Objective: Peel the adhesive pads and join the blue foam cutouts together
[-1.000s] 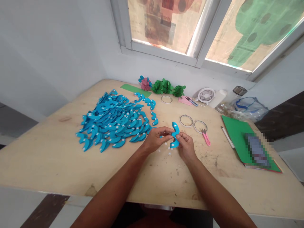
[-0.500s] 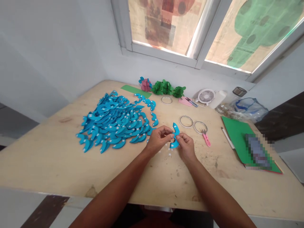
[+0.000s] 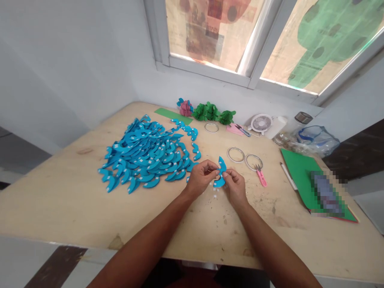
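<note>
A wavy, curved blue paper cutout (image 3: 221, 163) with small white squares on it stands between my two hands, over the table. My right hand (image 3: 235, 185) pinches its right edge between thumb and fingers. On the other side, my left hand (image 3: 203, 176) is closed, thumb and forefinger pressed at the cutout's left edge by a white square. Whether a small white bit is also between those fingertips is too small to tell. Tiny white squares (image 3: 215, 196) lie scattered on the table just below. Left of my hands spreads a big heap of similar blue cutouts (image 3: 150, 154).
Two tape rolls (image 3: 235, 161) and pink-handled snips (image 3: 262, 178) lie right of my hands. Farther right are a white pen (image 3: 288, 176) and a green sheet (image 3: 300, 168). Green paper shapes (image 3: 211, 111), a small fan (image 3: 261, 123) and a glass jar (image 3: 295, 126) line the wall.
The view has shifted very slightly. Both hands stay at the blue paper cutout, which has tilted a little.
</note>
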